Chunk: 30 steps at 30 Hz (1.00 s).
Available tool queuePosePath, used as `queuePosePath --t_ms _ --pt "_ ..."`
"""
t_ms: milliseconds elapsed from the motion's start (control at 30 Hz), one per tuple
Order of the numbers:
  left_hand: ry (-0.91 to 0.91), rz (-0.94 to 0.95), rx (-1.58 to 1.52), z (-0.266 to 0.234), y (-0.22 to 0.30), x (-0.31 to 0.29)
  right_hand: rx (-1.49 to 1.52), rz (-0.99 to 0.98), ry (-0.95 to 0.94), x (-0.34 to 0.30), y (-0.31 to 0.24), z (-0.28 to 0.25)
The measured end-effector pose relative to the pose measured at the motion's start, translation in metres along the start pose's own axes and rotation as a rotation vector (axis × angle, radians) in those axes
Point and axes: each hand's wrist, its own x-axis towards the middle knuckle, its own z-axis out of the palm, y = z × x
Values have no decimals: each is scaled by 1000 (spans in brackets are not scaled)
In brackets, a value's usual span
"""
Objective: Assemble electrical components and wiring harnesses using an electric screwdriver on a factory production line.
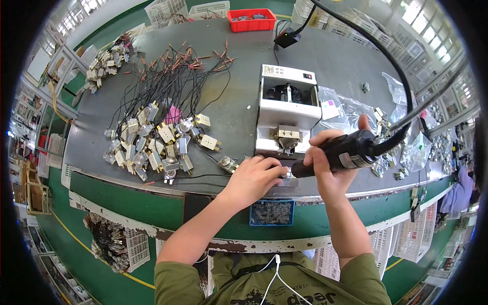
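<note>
My right hand (330,170) is wrapped round a black electric screwdriver (353,151), held nearly sideways with its nose pointing left. The nose meets a small metallic part (287,174) at the table's near edge. My left hand (254,178) pinches that part with its fingertips; they hide most of it, so its kind does not show. Just behind both hands stands a white screw feeder (264,119) with a dark drum inside. Beside my left hand lies a metal-and-glass lamp holder (228,163) with a black wire.
A pile of white and metal lamp holders (152,147) with copper-tipped black wires lies at left. A blue tray of screws (272,212) sits below my hands. Plastic bags (345,113) lie right of the feeder; a red bin (251,20) stands at the back. The screwdriver's cable (401,81) arches overhead.
</note>
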Motion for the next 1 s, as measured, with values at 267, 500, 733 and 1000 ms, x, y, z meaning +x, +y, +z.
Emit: queuePosePath --t_ms 267,500,733,1000 --pt "-13 4 18 -1 1 0 -33 -34 -117 2 3 -3" --pt "-26 8 -11 0 0 1 -138 -79 207 -16 3 19" --pt "-9 26 10 0 -3 1 36 -39 -257 7 13 -11" --pt "-3 36 5 -1 -2 0 176 -23 -356 14 15 -10"
